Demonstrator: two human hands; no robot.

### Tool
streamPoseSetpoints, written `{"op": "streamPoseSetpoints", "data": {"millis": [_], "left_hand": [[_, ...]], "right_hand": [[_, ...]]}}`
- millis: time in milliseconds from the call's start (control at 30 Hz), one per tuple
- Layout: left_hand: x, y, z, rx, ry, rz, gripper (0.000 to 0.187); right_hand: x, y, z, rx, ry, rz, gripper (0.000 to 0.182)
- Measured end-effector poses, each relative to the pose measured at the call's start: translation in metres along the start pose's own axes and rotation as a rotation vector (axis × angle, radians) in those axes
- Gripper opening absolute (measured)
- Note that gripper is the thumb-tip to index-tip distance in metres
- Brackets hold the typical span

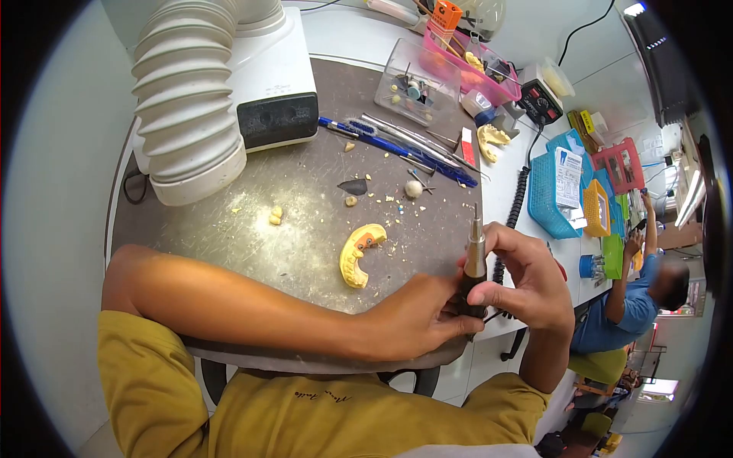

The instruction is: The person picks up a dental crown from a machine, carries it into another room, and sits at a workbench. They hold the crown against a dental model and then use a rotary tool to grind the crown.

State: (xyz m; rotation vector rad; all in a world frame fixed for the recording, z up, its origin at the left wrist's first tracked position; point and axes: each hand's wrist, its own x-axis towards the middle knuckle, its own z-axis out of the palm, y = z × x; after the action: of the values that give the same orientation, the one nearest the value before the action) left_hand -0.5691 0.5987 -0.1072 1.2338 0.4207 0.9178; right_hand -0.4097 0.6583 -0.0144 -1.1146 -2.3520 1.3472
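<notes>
No word or number reads clearly. Print too small or blurred on: orange box [443, 21], far; white machine [267, 65], far left; black control box [540, 101], far right; card [569, 177] at blue basket [542, 195], right, tooth drawing on it; mustard shirt [305, 420], near, dark script.

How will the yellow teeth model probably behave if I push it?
The yellow teeth model is probably stiff, since its arch looks solid. It should slide rather than roll, as it lies low on the dark surface. Its narrow ends might chip.
</notes>
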Motion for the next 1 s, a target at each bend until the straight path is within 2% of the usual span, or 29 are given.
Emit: {"op": "streamPoseSetpoints", "data": {"millis": [33,100,133,233,300,367,400,433,500,567,633,700,767,833,900,967,1000], "left_hand": [[0.000,0.003,-0.001,-0.104,0.008,-0.085,0.027],[0.002,0.004,-0.003,-0.062,-0.002,-0.108,0.028],[0.003,0.004,-0.003,-0.024,-0.013,-0.136,0.029],[0.003,0.008,-0.001,0.025,-0.035,-0.170,0.027],[0.002,0.008,-0.002,0.066,-0.067,-0.180,0.027],[0.002,0.007,-0.002,0.105,-0.092,-0.185,0.026],[0.002,0.007,-0.002,0.155,-0.105,-0.177,0.027],[0.002,0.006,-0.002,0.204,-0.119,-0.171,0.027],[0.002,0.005,-0.002,0.202,-0.077,-0.108,0.027],[0.002,0.004,-0.003,0.202,-0.035,-0.036,0.028],[0.003,0.003,-0.004,0.217,0.007,-0.039,0.026],[0.003,0.003,-0.004,0.206,0.009,-0.022,0.026],[0.003,0.003,-0.004,0.198,0.005,-0.019,0.025],[0.003,0.003,-0.004,0.155,-0.031,-0.063,0.026],[0.004,0.001,-0.003,0.153,-0.023,-0.040,0.026],[0.005,-0.002,-0.003,0.156,-0.016,-0.012,0.026],[0.005,-0.003,-0.003,0.159,-0.010,0.002,0.026]], "right_hand": [[0.001,-0.002,0.001,-0.001,0.000,-0.001,0.042],[0.004,-0.006,0.002,0.006,0.100,0.021,0.041],[0.011,-0.015,0.005,0.089,0.168,-0.009,0.032],[0.025,-0.031,0.010,0.226,0.303,0.038,0.023],[0.033,-0.036,0.008,0.189,0.272,0.041,0.019],[0.043,-0.037,0.006,0.305,0.200,-0.105,0.018],[0.053,-0.030,0.005,0.360,0.271,-0.229,0.017],[0.056,-0.034,0.000,0.390,0.384,-0.164,0.018],[0.069,-0.030,-0.011,-0.023,0.451,-0.092,0.017],[0.076,-0.011,-0.013,-0.417,0.272,0.000,0.015],[0.081,0.000,-0.004,-0.437,0.242,0.079,0.015],[0.084,0.005,0.000,-0.679,0.139,0.094,0.018],[0.089,-0.001,-0.003,-0.718,0.198,0.056,0.020],[0.104,-0.013,-0.016,-0.883,0.402,-0.014,0.015],[0.129,-0.012,-0.036,-1.057,0.476,-0.296,0.012],[0.156,0.001,-0.051,-1.155,0.434,-0.325,0.013],[0.170,0.006,-0.054,-1.162,0.334,-0.306,0.014]]}}
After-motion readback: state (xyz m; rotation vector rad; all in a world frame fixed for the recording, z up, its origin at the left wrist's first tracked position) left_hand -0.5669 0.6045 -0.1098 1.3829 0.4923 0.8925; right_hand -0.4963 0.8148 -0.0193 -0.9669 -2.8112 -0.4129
